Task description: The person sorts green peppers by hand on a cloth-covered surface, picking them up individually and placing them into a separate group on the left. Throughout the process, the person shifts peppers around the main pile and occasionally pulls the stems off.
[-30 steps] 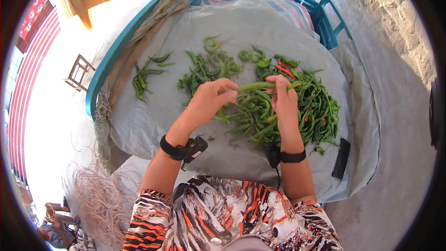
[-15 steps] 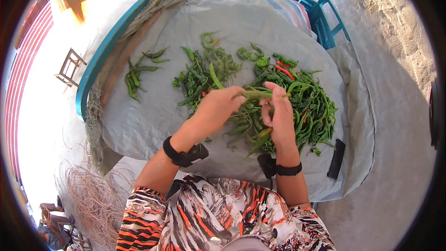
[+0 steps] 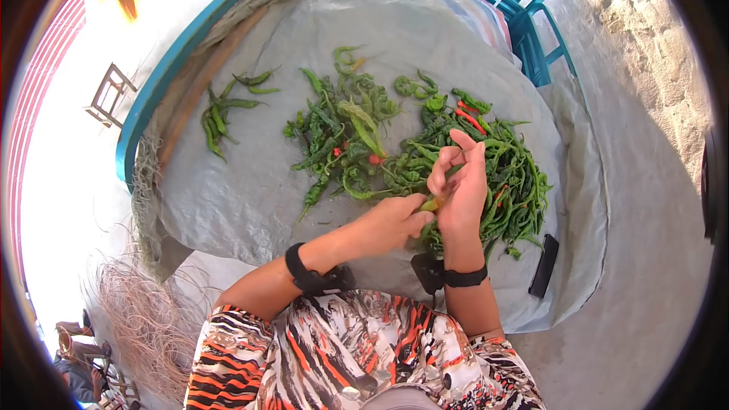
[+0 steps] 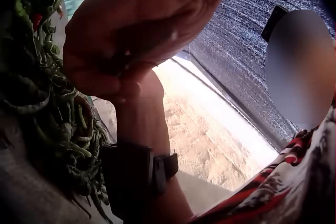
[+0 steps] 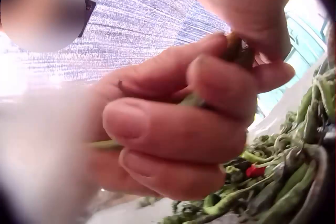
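Observation:
My left hand (image 3: 380, 226) reaches in from the left and grips a yellowish-green chili pepper (image 3: 431, 204) just below the right palm. In the right wrist view the left fingers (image 5: 178, 132) curl round it, and a thin stem (image 5: 105, 144) pokes out. My right hand (image 3: 465, 190) is raised over the right pile, palm turned inward, fingers bent, with the pepper's orange-tinged end (image 5: 233, 40) against it. Under the right hand spreads a big pile of green chili peppers (image 3: 516, 182) with some red ones. A middle pile (image 3: 326, 133) has a pale green pepper (image 3: 364, 127) on top.
Several green peppers (image 3: 216, 118) form a small group at the left. A grey sheet (image 3: 235, 205) covers the surface inside a teal metal cart frame (image 3: 159, 91). A black phone (image 3: 544, 266) lies at the right. Dry stalks (image 3: 144, 319) are on the ground lower left.
The pepper stretched between both hands has gone from them, and a pale green pepper now lies on the middle pile. My left hand has moved down and right to the right palm.

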The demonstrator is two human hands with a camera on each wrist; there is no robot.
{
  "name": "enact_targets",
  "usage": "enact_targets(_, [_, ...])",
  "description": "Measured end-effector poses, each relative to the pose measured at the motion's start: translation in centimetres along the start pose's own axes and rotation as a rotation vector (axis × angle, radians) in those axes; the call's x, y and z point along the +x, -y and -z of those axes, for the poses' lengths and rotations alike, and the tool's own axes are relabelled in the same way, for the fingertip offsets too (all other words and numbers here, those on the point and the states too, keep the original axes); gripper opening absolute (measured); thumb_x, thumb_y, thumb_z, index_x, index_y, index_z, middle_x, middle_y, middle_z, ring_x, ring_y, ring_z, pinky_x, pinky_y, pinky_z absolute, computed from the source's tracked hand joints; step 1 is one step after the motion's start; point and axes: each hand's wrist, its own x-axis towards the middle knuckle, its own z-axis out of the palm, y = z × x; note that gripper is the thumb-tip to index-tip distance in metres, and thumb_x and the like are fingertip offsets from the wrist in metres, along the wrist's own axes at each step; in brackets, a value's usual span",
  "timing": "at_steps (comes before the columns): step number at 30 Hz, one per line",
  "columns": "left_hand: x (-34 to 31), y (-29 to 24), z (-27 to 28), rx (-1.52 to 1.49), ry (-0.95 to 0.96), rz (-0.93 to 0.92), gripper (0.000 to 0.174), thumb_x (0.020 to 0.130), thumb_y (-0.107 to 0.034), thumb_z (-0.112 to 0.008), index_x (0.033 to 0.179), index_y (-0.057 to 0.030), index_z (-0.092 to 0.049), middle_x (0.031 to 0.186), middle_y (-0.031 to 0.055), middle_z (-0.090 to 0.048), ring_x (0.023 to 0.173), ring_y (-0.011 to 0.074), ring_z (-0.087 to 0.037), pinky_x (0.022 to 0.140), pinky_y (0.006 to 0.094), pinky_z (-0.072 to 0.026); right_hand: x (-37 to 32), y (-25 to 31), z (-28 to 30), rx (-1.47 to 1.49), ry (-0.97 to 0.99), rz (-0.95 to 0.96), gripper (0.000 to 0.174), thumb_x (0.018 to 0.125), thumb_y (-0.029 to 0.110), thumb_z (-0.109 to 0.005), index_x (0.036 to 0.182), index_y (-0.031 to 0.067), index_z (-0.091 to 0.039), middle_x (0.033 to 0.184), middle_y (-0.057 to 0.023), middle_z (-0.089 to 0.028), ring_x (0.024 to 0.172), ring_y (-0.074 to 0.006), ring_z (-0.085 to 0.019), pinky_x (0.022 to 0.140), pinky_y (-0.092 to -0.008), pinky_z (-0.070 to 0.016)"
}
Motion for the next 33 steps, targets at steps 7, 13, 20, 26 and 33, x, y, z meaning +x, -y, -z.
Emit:
enact_targets(7, [0.9, 2.8, 2.7, 0.298, -0.595, -0.338, 0.041, 0.107, -0.029, -0.046, 0.141, -0.0057, -0.048, 0.093, 0.0141, -0.061, 0.087, 0.0240, -0.061, 0.077, 0.0381, -0.0482, 2.0, -0.3, 3.2, -1.303, -0.014, 0.455, 0.023, 0.091, 0.019, -0.068, 0.112, 0.0090, -0.066, 0.107, -0.0062, -0.066, 0.096, -0.0214, -0.060, 0.084, -0.0340, -0.0492])
enact_targets(13, [0.8, -2.9, 6.0, 0.553, -0.678, 0.037, 0.066, 0.104, -0.043, -0.046, 0.155, -0.0074, -0.024, 0.115, 0.0261, -0.059, 0.101, 0.0385, -0.063, 0.084, 0.0456, -0.0499, 2.1, -1.2, 3.1, -1.873, 0.035, 0.403, 0.029, 0.081, 0.021, -0.074, 0.108, 0.0144, -0.069, 0.102, -0.0053, -0.065, 0.103, -0.0275, -0.059, 0.089, -0.0426, -0.0422])
enact_targets(20, [1.4, 0.8, 7.0, 0.540, -0.915, -0.312, 0.047, 0.105, -0.034, -0.046, 0.140, -0.0030, -0.042, 0.106, 0.0214, -0.063, 0.087, 0.0317, -0.067, 0.074, 0.0414, -0.0509, 2.1, -0.5, 3.8, -1.515, -0.080, 0.411, 0.025, 0.087, 0.016, -0.070, 0.110, 0.0074, -0.068, 0.092, -0.0070, -0.065, 0.080, -0.0205, -0.063, 0.074, -0.0355, -0.0483])
enact_targets(26, [-0.5, -1.7, 6.5, -0.042, -0.646, -0.162, 0.027, 0.103, -0.023, -0.052, 0.115, 0.0008, -0.055, 0.083, 0.0167, -0.065, 0.080, 0.0282, -0.067, 0.070, 0.0378, -0.0494, 0.3, 1.6, 2.4, -0.840, -0.191, 0.315, 0.026, 0.098, 0.017, -0.064, 0.118, 0.0003, -0.063, 0.091, -0.0009, -0.063, 0.077, -0.0073, -0.054, 0.069, -0.0249, -0.0471])
enact_targets(33, [0.5, 0.4, 3.2, 0.089, -0.425, -0.333, 0.028, 0.099, -0.022, -0.061, 0.114, 0.0016, -0.061, 0.092, 0.0058, -0.070, 0.079, 0.0112, -0.058, 0.073, 0.0274, -0.0474, -1.2, 0.3, -0.2, -0.425, 0.033, 0.045, 0.016, 0.099, 0.009, -0.060, 0.113, 0.0012, -0.057, 0.099, -0.0042, -0.067, 0.084, -0.0095, -0.061, 0.073, -0.0254, -0.0539])
